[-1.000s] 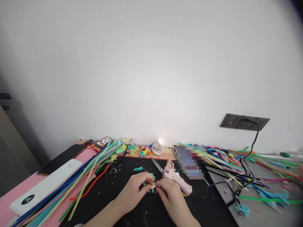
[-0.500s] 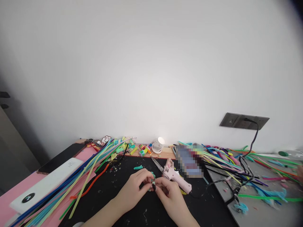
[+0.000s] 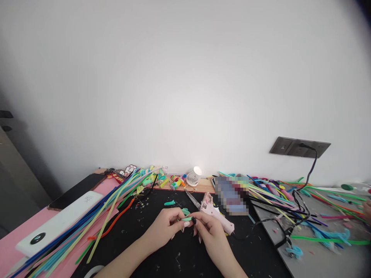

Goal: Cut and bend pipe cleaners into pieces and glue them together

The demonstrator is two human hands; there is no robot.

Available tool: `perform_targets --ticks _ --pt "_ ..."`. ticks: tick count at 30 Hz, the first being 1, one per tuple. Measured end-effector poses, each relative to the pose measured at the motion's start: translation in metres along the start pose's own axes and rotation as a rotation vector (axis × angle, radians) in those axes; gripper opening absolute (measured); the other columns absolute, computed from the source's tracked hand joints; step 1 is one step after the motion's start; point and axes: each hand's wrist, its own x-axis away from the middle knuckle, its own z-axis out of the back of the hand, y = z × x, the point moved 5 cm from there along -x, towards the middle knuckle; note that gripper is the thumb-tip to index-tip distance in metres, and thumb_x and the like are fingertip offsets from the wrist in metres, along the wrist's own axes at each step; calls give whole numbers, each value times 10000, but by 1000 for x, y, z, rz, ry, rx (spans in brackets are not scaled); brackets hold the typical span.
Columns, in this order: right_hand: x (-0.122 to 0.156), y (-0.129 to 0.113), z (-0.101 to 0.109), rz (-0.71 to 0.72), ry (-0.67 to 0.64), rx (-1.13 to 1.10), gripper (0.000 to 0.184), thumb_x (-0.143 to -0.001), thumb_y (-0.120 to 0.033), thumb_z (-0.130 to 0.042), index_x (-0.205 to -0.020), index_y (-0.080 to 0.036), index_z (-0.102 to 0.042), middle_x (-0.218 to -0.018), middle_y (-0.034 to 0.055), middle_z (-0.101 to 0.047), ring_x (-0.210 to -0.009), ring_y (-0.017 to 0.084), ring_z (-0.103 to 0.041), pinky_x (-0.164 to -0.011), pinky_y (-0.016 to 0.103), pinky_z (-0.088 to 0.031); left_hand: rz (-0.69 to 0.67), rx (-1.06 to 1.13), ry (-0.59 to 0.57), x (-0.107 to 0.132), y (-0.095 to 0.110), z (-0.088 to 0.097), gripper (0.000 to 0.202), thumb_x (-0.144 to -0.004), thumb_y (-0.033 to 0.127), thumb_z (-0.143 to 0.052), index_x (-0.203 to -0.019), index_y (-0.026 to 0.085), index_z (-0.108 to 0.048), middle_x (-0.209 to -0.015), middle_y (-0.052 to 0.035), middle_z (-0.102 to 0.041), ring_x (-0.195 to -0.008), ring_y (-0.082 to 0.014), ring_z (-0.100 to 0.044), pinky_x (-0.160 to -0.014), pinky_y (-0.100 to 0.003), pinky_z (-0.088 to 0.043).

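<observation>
My left hand (image 3: 165,227) is closed in a pinch on a small mint-green pipe-cleaner piece (image 3: 188,219), held just above the black mat (image 3: 139,247). Fingers of my right hand (image 3: 211,231) pinch a small black fuzzy bit (image 3: 193,220) at the right end of that green piece. Whether the black bit is joined to the green cannot be made out. Another short green piece (image 3: 169,203) lies on the mat beyond my left hand. Behind my right hand rest a pale pink glue gun (image 3: 218,218) and scissors (image 3: 193,199), whose handles are hidden.
Long pipe cleaners (image 3: 101,222) lie across the left side, beside a white box (image 3: 59,222). A paper cup (image 3: 194,176) tilts near the wall. At right are a blurred phone (image 3: 232,197), more pipe cleaners (image 3: 327,240) and a black cord (image 3: 309,173) plugged into a socket (image 3: 300,147). Another person's hand (image 3: 367,210) shows at the right edge.
The green piece has been turned and now shows lengthwise between my hands, with the black bit at its right end. My hands have moved slightly up and apart.
</observation>
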Motion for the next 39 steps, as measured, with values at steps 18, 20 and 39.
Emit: perform_targets --ticks 18,20,39 --pt "0 4 0 -2 5 -39 162 -780 -186 -460 -884 -155 -581 -696 27 -620 -526 111 -481 -458 201 -357 -43 110 21 1 8 3 275 -819 359 -464 -720 123 -564 -627 8 -551 -425 -53 -392 -402 -165 -327" --pt "0 4 -1 -16 7 -56 157 -769 -166 -459 -866 -148 -582 -689 27 -620 -521 107 -481 -458 198 -355 -45 89 29 1 8 3 277 -822 358 -456 -713 125 -560 -622 12 -549 -413 -50 -387 -398 -163 -323" --pt "0 -2 -3 -101 35 -137 168 -742 -297 -524 -677 -143 -530 -565 13 -611 -405 71 -425 -389 175 -290 -234 -350 178 6 25 8 263 -848 259 -420 -667 161 -584 -649 6 -569 -601 -112 -489 -590 -207 -379"
